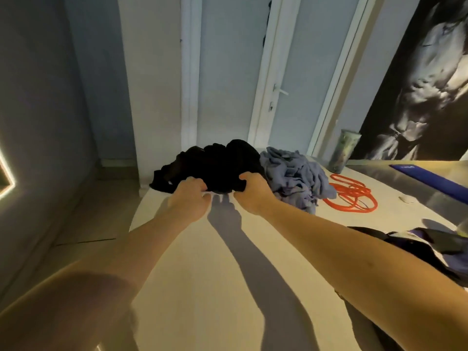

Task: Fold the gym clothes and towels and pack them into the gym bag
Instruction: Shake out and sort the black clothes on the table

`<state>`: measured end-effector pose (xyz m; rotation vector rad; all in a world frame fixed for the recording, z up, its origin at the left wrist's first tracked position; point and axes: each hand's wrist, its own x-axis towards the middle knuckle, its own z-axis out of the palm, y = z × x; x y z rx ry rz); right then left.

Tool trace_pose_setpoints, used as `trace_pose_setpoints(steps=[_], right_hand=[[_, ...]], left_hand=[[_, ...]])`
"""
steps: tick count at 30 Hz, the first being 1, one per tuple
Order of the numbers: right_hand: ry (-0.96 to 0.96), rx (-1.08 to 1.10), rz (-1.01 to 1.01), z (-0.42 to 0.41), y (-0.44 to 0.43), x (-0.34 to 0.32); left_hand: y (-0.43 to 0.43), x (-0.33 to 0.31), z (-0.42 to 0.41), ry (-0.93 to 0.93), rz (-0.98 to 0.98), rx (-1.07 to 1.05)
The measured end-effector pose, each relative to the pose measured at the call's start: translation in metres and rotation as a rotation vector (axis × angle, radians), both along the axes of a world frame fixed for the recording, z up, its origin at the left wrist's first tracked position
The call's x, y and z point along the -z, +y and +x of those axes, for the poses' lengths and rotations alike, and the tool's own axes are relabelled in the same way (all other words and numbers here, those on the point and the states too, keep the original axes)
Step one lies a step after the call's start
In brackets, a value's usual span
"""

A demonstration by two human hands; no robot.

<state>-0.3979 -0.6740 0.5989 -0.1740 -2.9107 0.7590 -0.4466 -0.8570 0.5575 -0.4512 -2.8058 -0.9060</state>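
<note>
Left grip: left hand [188,198], fingers curled, pinching the near edge of the black garment [215,165].
Right grip: right hand [253,196] pinching the same edge, just beside the left.
Arms: bare, stretched forward, palms down.
Garment: crumpled soft heap at 12 o'clock on the pale surface [202,274].
3 o'clock of it: rumpled blue-grey towel [296,173], touching.
Past towel: coiled orange rope [354,190]; tumbler [344,152] at 1 o'clock.
4 o'clock: dark bag [443,244], partly behind the right forearm.

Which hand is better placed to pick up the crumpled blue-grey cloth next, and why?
Probably right. The right hand grips the black garment directly beside the blue-grey cloth; the left hand grips the garment's far edge.
</note>
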Motion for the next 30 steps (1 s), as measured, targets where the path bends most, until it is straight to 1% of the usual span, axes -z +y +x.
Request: trace_pose_setpoints(steps=[2, 4, 5, 8, 9, 10, 11, 13, 14, 15, 16, 17, 18, 19, 21, 22, 23, 25, 27, 28, 30], right_hand=[[0.026, 0.021, 0.097, -0.041, -0.001, 0.002], [0.038, 0.096, 0.178, -0.076, 0.005, 0.004], [0.003, 0.136, 0.194, -0.092, 0.010, 0.005], [-0.191, 0.247, 0.231, -0.126, 0.029, 0.016], [-0.211, 0.244, 0.276, -0.133, 0.033, 0.019], [-0.185, 0.235, 0.312, -0.137, 0.037, 0.019], [-0.152, 0.235, 0.307, -0.137, 0.039, 0.016], [-0.082, 0.234, 0.210, -0.139, 0.044, 0.007], [-0.053, 0.243, 0.104, -0.140, 0.047, 0.001], [-0.016, 0.263, -0.024, -0.141, 0.051, -0.006], [0.016, 0.291, -0.152, -0.141, 0.054, -0.013], [0.040, 0.318, -0.277, -0.140, 0.056, -0.020], [0.073, 0.348, -0.401, -0.140, 0.059, -0.029], [0.104, 0.367, -0.536, -0.139, 0.062, -0.038], [0.180, 0.375, -0.804, -0.137, 0.070, -0.053], [0.233, 0.374, -0.889, -0.137, 0.076, -0.059], [0.275, 0.370, -0.926, -0.132, 0.079, -0.065], [0.332, 0.362, -0.947, -0.123, 0.085, -0.072], [0.302, 0.364, -0.980, -0.121, 0.094, -0.073], [0.234, 0.352, -0.937, -0.118, 0.095, -0.075], [0.036, 0.327, -0.654, -0.100, 0.089, -0.080]], left_hand=[[-0.006, 0.000, -0.031, 0.034, -0.010, -0.023], [-0.003, -0.001, -0.055, 0.066, -0.028, -0.036], [0.000, -0.001, -0.065, 0.083, -0.044, -0.048], [0.011, -0.002, -0.091, 0.108, -0.136, -0.022], [0.013, 0.000, -0.100, 0.096, -0.144, -0.005], [0.016, 0.001, -0.108, 0.078, -0.147, 0.003], [0.018, 0.003, -0.115, 0.057, -0.165, 0.000], [0.023, 0.005, -0.126, 0.033, -0.322, -0.023], [0.025, 0.005, -0.128, 0.031, -0.424, -0.030], [0.027, 0.007, -0.128, 0.039, -0.481, -0.037], [0.029, 0.010, -0.129, 0.062, -0.483, -0.042], [0.032, 0.013, -0.127, 0.093, -0.426, -0.033], [0.035, 0.013, -0.123, 0.115, -0.314, -0.007], [0.037, 0.012, -0.119, 0.118, -0.148, 0.034], [0.040, 0.001, -0.112, 0.037, 0.228, 0.101], [0.040, -0.007, -0.107, 0.009, 0.359, 0.104], [0.040, -0.015, -0.104, 0.003, 0.429, 0.096], [0.040, -0.029, -0.094, 0.028, 0.476, 0.083], [0.040, -0.036, -0.078, 0.062, 0.476, 0.115], [0.039, -0.036, -0.069, 0.057, 0.451, 0.157], [0.038, -0.029, -0.047, -0.017, 0.302, 0.281]])
